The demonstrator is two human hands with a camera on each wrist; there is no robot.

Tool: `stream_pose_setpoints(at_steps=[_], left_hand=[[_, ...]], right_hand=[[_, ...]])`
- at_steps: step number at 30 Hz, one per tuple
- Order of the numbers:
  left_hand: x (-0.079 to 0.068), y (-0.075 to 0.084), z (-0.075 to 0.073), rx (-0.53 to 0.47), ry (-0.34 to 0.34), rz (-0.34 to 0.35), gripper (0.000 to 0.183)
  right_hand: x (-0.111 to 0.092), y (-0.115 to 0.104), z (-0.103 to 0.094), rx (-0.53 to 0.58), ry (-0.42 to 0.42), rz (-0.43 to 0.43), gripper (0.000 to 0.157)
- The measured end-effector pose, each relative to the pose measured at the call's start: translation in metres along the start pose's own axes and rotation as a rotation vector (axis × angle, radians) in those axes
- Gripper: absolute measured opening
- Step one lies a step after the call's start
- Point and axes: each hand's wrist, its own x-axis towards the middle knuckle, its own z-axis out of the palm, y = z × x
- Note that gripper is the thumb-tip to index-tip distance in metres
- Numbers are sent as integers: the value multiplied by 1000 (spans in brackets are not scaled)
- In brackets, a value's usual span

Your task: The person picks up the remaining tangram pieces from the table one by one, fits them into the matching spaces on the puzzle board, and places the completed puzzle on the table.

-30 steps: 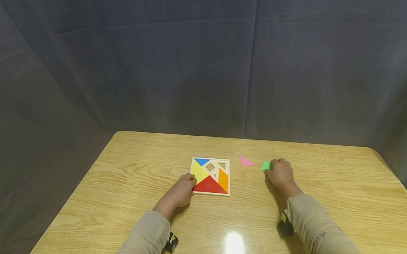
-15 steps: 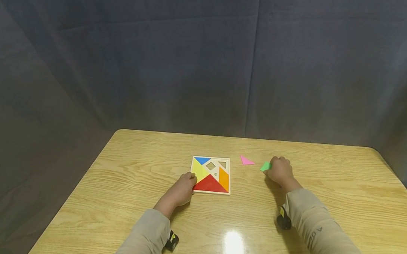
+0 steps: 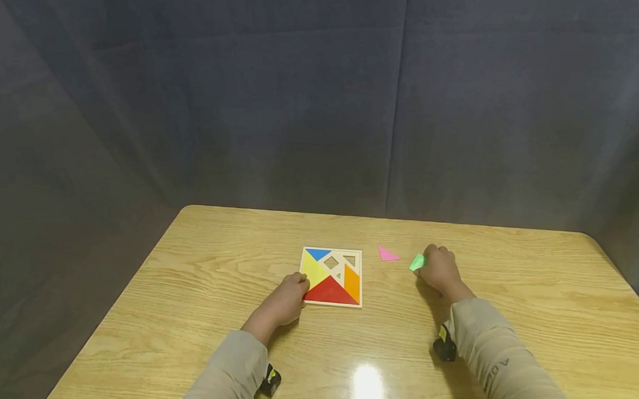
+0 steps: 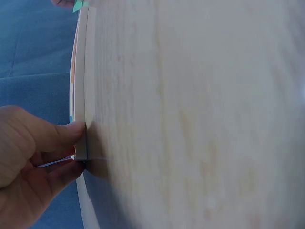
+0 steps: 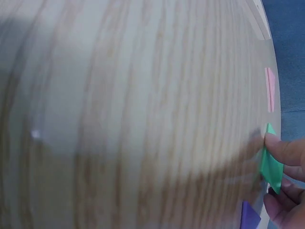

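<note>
My left hand [image 3: 284, 298] grips the near left corner of a square wooden tangram tray [image 3: 340, 266]. In the left wrist view, thumb and fingers pinch the edge of that corner. Blue, yellow, red and orange pieces lie in the tray, and bare cut-outs show at its upper right. To the right, my right hand [image 3: 439, 271] pinches a green tangram piece [image 3: 417, 262]. In the right wrist view the green piece [image 5: 272, 167] stands tilted between thumb and fingers, at the tabletop; whether it still touches the wood I cannot tell.
A pink triangle [image 3: 388, 254] lies between the tray and my right hand. Close to that hand is a purple piece [image 5: 249, 217], mostly hidden in the head view. The wooden table [image 3: 217, 249] ends at a dark curtain [image 3: 280, 122] behind.
The green piece has tipped up in my right hand's fingers, from lying nearly flat to tilted. My left hand and the tray have stayed in place.
</note>
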Motion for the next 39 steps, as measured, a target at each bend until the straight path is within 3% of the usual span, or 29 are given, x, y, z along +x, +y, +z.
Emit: stream_pose_setpoints(at_steps=[17,27,39], left_hand=[[1,0,0,-14,9,-2,23],[1,0,1,-24,22,5,17],[0,0,0,-32,20,-1,25]], right_hand=[[-8,-1,-2,168,40,17,34],[-11,-4,-2,291,-15,100,26],[-12,-15,1,524,-82,177,28]])
